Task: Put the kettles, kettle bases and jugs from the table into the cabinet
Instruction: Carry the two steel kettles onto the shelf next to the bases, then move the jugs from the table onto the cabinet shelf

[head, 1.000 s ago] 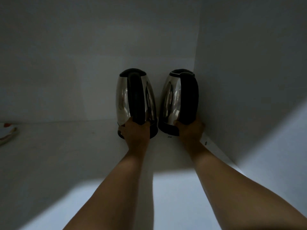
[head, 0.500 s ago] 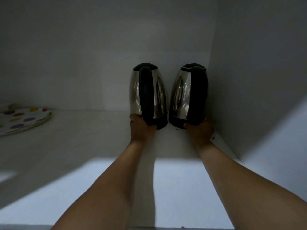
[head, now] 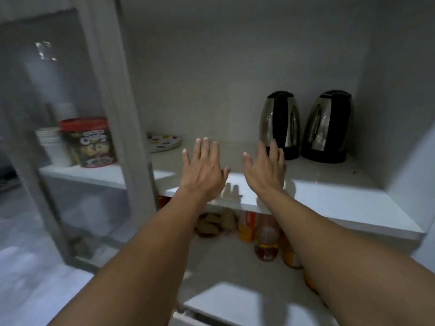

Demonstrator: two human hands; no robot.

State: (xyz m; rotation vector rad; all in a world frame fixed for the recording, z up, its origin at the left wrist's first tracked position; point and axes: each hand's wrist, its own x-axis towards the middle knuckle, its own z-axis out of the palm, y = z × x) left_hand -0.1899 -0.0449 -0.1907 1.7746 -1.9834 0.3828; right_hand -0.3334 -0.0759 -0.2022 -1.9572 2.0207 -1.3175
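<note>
**Hands off both kettles, which stand in the shelf's back right corner**

Both hands have let go of the kettle handles they gripped half a second ago and have drawn back toward the front edge of the white cabinet shelf [head: 341, 203]. Left hand [head: 203, 169] hovers flat, fingers spread wide and empty, above the middle of the shelf near its front edge. Right hand [head: 264, 171] is likewise splayed and holds nothing; its fingertips overlap the lower left of the nearer kettle in the head view, though whether they touch it cannot be told.

Standing upright at the back right corner of the shelf are the two kettles. One stainless-steel kettle with a black handle and black foot [head: 280, 128] sits just beyond and to the right of the right hand. A second stainless-steel kettle of the same make [head: 328, 130] stands just beside it, nearest the cabinet's right wall, well clear of either hand.

At the back left edge of the same shelf lies a white plate with coloured dots [head: 164, 142]. Behind the open glass cabinet door [head: 77, 95] a red-lidded snack tub [head: 90, 142] stands on the neighbouring shelf. Below, orange and amber bottles [head: 267, 241] stand on the lower shelf.
</note>
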